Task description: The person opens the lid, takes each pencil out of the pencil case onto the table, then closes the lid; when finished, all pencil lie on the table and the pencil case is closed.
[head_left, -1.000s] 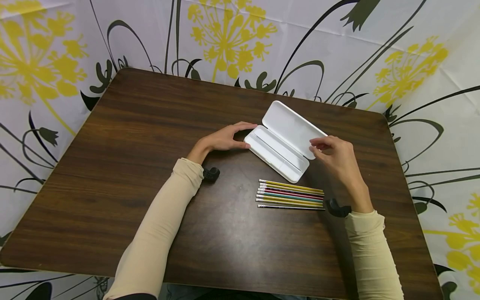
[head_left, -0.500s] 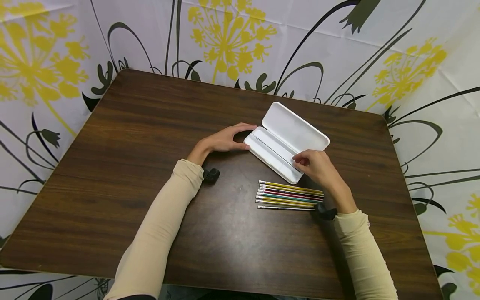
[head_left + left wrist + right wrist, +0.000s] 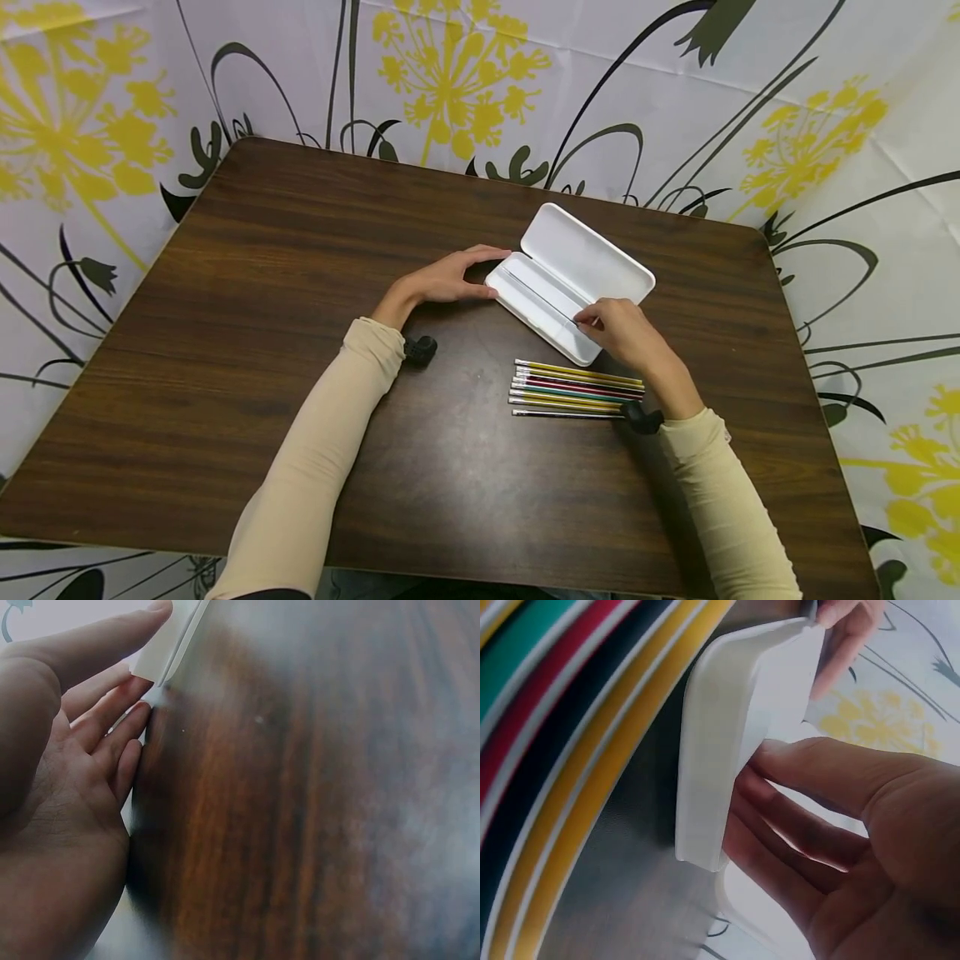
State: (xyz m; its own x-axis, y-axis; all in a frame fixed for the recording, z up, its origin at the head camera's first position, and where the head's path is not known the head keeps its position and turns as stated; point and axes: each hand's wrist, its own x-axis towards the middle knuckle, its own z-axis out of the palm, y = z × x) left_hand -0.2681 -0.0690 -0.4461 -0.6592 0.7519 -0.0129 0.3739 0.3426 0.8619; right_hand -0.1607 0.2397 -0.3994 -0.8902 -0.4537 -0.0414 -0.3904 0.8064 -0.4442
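Note:
A white pencil case (image 3: 551,333) lies on the table with its lid (image 3: 588,250) raised back. A thin divider line (image 3: 536,292) runs along its inside. My left hand (image 3: 447,279) holds the case's left end, thumb at the near corner and fingers at the far one; the left wrist view shows the thumb (image 3: 112,641) against the case corner. My right hand (image 3: 618,327) reaches into the right part of the case, thumb and fingers close together at the divider. In the right wrist view its fingertips (image 3: 761,761) go behind the case wall, so what they pinch is hidden.
Several pencils (image 3: 573,387), yellow, red, green and dark, lie side by side just in front of the case, under the right wrist camera (image 3: 641,417). The brown wooden table (image 3: 262,333) meets a flowered cloth (image 3: 450,75) behind.
My right hand has gone from the right edge of the lid leftward and down into the case, then slightly further left. The left hand has kept its place on the case.

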